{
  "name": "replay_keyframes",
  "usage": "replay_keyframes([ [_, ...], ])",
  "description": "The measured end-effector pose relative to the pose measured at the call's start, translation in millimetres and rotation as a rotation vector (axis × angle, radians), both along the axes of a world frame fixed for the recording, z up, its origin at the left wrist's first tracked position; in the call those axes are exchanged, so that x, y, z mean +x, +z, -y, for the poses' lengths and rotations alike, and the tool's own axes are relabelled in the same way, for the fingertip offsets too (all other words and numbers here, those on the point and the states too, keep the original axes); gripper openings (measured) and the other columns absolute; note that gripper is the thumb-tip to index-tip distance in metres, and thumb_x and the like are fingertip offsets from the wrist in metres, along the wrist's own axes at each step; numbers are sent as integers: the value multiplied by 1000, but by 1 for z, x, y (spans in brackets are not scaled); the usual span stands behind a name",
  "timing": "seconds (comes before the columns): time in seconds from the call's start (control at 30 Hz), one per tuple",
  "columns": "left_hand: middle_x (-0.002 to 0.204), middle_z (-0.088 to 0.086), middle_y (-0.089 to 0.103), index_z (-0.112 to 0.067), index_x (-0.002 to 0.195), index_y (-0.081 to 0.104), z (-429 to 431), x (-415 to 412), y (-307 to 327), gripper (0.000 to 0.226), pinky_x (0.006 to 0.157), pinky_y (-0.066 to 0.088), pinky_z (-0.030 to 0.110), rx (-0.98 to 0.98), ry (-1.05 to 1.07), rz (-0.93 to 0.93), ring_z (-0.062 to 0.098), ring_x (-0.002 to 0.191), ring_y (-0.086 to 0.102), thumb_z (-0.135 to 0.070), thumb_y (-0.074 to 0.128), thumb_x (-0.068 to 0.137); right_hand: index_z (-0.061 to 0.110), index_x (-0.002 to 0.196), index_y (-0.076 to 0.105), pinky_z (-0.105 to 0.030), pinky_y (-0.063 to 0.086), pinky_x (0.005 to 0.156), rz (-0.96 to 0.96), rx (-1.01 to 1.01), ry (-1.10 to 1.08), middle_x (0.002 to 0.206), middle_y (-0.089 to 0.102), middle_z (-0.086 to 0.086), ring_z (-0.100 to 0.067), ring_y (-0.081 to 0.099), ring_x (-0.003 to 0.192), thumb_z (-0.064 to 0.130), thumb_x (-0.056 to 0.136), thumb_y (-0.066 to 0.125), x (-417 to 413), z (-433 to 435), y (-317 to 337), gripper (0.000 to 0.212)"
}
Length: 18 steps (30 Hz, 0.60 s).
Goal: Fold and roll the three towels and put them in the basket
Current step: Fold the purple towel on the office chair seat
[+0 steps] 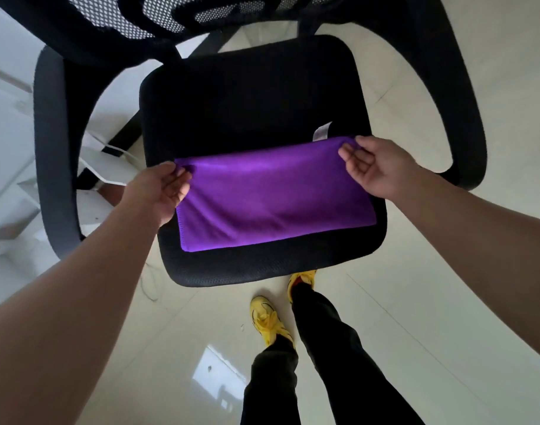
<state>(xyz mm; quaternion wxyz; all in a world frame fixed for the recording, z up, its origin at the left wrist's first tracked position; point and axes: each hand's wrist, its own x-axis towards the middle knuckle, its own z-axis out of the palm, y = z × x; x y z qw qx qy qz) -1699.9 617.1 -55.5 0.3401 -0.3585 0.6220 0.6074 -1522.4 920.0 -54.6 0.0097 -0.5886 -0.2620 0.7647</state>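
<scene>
A purple towel [271, 194] lies folded in half on the black seat [247, 96] of an office chair, its folded edge on the far side. My left hand [161, 191] pinches the far left corner of the towel. My right hand [376, 167] pinches the far right corner, where a white label [322, 131] sticks out. The near edge of the towel rests flat on the seat. No other towel and no basket is in view.
The chair's black armrests [52, 148] curve on both sides, and its mesh backrest [158, 16] stands at the top. White boxes and a cable [109, 167] lie on the floor at left. My legs and yellow shoes [265, 320] stand on glossy tiles below.
</scene>
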Motion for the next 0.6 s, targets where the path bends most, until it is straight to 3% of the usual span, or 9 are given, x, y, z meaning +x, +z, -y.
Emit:
replay_keyframes([
  [0.1, 93, -2, 65, -21, 100, 59, -13, -10, -7, 16, 61, 54, 26, -50, -5, -84, 14, 85, 66, -9, 51, 93, 11, 100, 62, -23, 55, 58, 103, 108, 9, 98, 72, -8, -17, 73, 83, 12, 91, 60, -8, -10, -10, 9],
  [0.2, 88, -3, 67, -21, 103, 62, -27, -3, -1, 23, 69, 56, 29, -134, -41, -193, 14, 78, 63, -5, 57, 87, 15, 108, 62, -23, 54, 62, 252, 545, 139, 88, 70, -5, -13, 71, 78, 8, 86, 60, -15, -2, -10, 23],
  [0.27, 80, 2, 64, -19, 92, 63, -43, 11, 4, 19, 63, 51, 26, -174, -173, -253, 14, 69, 62, -3, 55, 87, 19, 101, 62, -22, 51, 60, 160, 682, 281, 80, 68, -2, -9, 68, 68, 4, 85, 60, -25, 22, -5, 22],
  [0.33, 77, 4, 65, -17, 88, 64, -62, 26, 2, 16, 61, 47, 24, -134, -347, -214, 15, 66, 63, -5, 53, 89, 17, 97, 63, -20, 49, 56, 28, 499, 439, 81, 69, -3, -6, 68, 64, 3, 90, 58, -39, 50, -3, 17],
  [0.43, 84, 3, 68, -17, 92, 64, -76, 30, -8, 13, 72, 49, 29, -66, -441, -58, 15, 75, 67, -10, 53, 92, 13, 113, 64, -32, 55, 78, 5, 140, 664, 95, 73, -4, -14, 72, 83, 8, 95, 54, -53, 57, -12, 22],
  [0.6, 93, 5, 69, -16, 117, 53, -51, -1, -21, 34, 69, 54, 30, -58, -130, -109, 18, 80, 69, -1, 56, 87, 19, 115, 60, -33, 58, 75, 8, 129, 127, 103, 72, 0, -14, 72, 94, 9, 95, 55, -58, -4, -25, 23],
])
